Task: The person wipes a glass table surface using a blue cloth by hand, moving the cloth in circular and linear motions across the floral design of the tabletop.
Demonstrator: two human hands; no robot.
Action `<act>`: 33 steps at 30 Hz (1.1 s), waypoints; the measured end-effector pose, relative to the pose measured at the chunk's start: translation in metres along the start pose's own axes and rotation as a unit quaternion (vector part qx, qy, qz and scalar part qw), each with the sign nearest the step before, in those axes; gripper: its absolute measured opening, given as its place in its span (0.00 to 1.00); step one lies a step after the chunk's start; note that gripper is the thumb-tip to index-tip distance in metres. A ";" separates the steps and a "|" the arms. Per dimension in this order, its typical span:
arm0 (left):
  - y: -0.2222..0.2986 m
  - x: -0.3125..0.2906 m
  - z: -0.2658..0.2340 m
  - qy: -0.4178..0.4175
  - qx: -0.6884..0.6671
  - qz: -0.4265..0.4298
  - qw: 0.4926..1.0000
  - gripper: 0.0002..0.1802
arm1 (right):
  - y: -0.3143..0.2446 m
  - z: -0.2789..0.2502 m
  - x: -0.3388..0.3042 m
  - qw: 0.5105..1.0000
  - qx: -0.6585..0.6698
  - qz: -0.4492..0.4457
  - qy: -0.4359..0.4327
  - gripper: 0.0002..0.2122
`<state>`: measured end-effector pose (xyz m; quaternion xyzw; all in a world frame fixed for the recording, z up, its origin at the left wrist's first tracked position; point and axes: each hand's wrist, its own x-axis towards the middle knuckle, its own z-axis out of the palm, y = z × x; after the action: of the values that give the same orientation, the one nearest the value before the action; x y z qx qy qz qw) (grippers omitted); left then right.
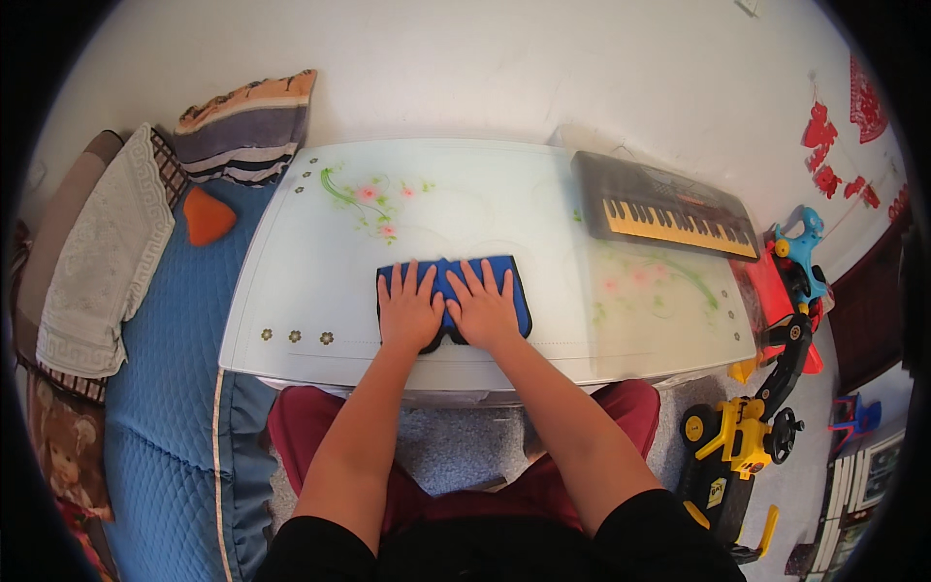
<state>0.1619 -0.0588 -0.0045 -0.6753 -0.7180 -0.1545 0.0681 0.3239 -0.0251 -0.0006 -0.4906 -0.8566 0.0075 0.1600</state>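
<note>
A blue eye mask (pixel 499 264) with black edging lies spread on the white table, close to its near edge. My left hand (pixel 409 306) rests flat on the mask's left half, fingers stretched out and slightly apart. On the right half, my right hand (pixel 482 303) lies flat in the same way, its fingers spread. Both palms press down side by side with the thumbs almost meeting. Much of the mask is hidden under the hands; its top edge, outer sides and a notch at the bottom middle show.
The white table (pixel 291 257) has a clear cover with flower prints. An electronic keyboard (pixel 669 209) lies at its far right. Left of it stands a blue-covered sofa (pixel 165 359) with cushions and an orange object (pixel 207 215). A yellow-black ride-on toy (pixel 742 436) stands right on the floor.
</note>
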 end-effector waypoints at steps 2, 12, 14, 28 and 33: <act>0.002 -0.019 -0.005 0.004 -0.010 0.005 1.000 0.31 | -0.006 -0.003 -0.020 1.000 0.011 -0.010 0.017 0.26; 0.006 -0.071 -0.024 0.030 -0.020 0.030 0.999 0.31 | -0.020 -0.011 -0.072 0.998 0.009 -0.029 0.060 0.26; 0.006 -0.068 -0.025 0.025 -0.019 0.023 0.999 0.31 | -0.020 -0.011 -0.071 0.998 0.011 -0.029 0.056 0.26; -0.017 0.024 0.005 0.032 -0.004 -0.008 0.999 0.30 | -0.005 0.010 0.028 1.000 -0.009 -0.004 0.025 0.25; -0.025 0.076 0.018 -0.013 0.031 -0.032 0.999 0.30 | 0.006 0.024 0.081 1.000 -0.016 0.019 0.003 0.25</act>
<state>0.1336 0.0177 -0.0016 -0.6516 -0.7443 -0.1257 0.0750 0.2838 0.0500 -0.0029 -0.5092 -0.8466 -0.0051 0.1546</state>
